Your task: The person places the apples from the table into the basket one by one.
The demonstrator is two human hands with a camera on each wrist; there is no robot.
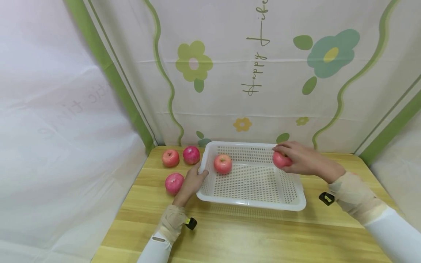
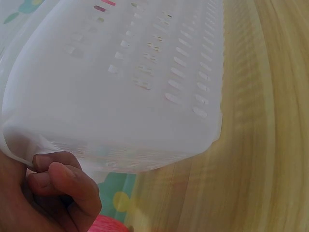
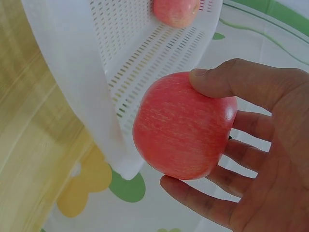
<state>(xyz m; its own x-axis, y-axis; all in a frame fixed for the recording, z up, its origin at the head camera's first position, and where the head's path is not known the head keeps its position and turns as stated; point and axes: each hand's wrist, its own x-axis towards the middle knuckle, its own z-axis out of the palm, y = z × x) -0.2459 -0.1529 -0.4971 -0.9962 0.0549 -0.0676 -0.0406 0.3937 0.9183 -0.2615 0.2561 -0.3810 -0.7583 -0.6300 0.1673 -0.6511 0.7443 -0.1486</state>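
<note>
Your right hand (image 1: pixel 300 160) has the held apple (image 3: pixel 183 128) between thumb and fingers, spread about as wide as the fruit, over the basket's right end, toward its far corner. Your left hand (image 1: pixel 194 180) curls over the left rim of the white basket (image 1: pixel 246 203), which is toward the far edge of the desk (image 1: pixel 246 237) (whether its base lies flat, you cannot tell). A second apple (image 1: pixel 223 164) is in the basket, by its left wall. Near the desk's far left corner are an orange-red apple (image 1: pixel 170 158), a dark pink apple (image 1: pixel 191 155) and, just beside your left hand, a mottled apple (image 1: pixel 174 183). Expect the fruit to be firm, fairly weighty, smooth enough to slip and easily bruised; take it round its widest part, thumb facing fingers. The basket looks light and may flex, so hold its rim.
</note>
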